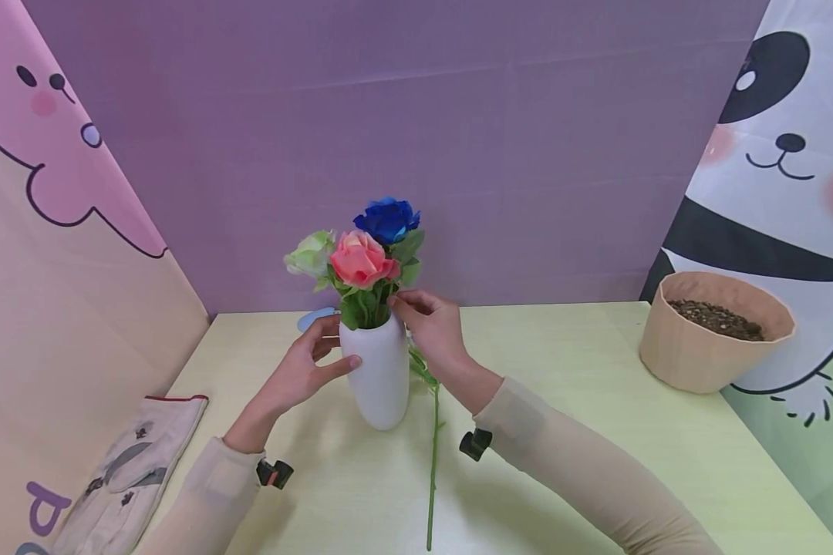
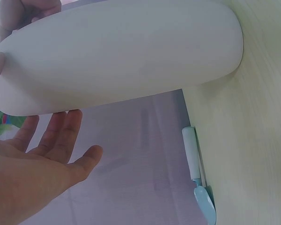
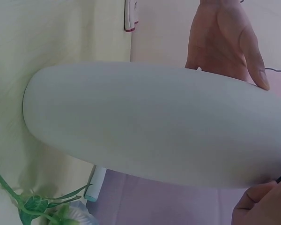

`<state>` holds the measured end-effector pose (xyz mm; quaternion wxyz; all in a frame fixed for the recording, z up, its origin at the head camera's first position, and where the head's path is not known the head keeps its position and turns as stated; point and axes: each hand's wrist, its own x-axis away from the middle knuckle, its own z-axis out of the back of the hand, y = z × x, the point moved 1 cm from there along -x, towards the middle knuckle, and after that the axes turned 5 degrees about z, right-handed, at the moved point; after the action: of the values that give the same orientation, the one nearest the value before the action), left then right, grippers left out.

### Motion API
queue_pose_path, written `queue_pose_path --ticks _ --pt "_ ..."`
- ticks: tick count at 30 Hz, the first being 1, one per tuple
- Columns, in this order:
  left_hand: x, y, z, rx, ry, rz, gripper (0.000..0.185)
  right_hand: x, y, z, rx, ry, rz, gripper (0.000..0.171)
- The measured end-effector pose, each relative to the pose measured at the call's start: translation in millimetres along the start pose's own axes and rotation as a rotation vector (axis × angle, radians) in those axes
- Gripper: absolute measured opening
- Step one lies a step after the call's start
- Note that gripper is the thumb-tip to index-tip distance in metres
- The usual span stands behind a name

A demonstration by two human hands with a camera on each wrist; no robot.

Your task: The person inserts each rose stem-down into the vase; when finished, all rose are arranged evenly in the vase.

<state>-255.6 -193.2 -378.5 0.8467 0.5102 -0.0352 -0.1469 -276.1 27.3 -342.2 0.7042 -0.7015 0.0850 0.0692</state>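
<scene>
A white vase (image 1: 382, 385) stands upright on the table, holding a blue rose (image 1: 389, 221), a pink rose (image 1: 361, 260) and a pale green flower (image 1: 311, 254). My left hand (image 1: 312, 366) holds the vase near its top, thumb on the front and fingertips against the far side. At the vase's mouth, my right hand (image 1: 436, 331) pinches a stem among the leaves between thumb and fingers; its tips are partly hidden by foliage. Another flower lies on the table right of the vase, its long green stem (image 1: 433, 462) pointing toward me and its whitish bloom (image 3: 79, 213) beyond the vase.
Behind the vase lies a small trowel (image 2: 205, 204) with a pale handle. A tan pot (image 1: 694, 358) of soil stands at the back right. Folded light cloth (image 1: 139, 462) with red trim rests along the left edge. Printed curtains stand close behind and on both sides.
</scene>
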Motion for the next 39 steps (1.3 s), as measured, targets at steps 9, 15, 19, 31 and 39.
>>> queue_pose_path --ticks 9,15,19,31,39 --pt "-0.6 -1.5 -0.6 -0.009 0.001 0.003 0.075 4.3 -0.4 5.7 0.032 -0.053 -0.042 0.027" --pt "-0.2 -1.5 -0.8 -0.003 0.0 0.007 0.073 6.9 2.0 13.1 0.043 -0.079 -0.059 0.027" --pt "-0.1 -1.2 -0.4 0.0 0.0 0.002 0.073 7.4 4.9 20.5 0.042 -0.09 -0.057 0.026" --pt "-1.3 -2.6 1.1 -0.013 0.008 -0.007 0.073 9.2 29.8 44.1 0.089 -0.14 -0.108 0.025" --pt "-1.2 -2.1 0.7 -0.002 0.006 0.012 0.071 10.8 56.8 54.2 0.134 -0.197 -0.154 0.025"
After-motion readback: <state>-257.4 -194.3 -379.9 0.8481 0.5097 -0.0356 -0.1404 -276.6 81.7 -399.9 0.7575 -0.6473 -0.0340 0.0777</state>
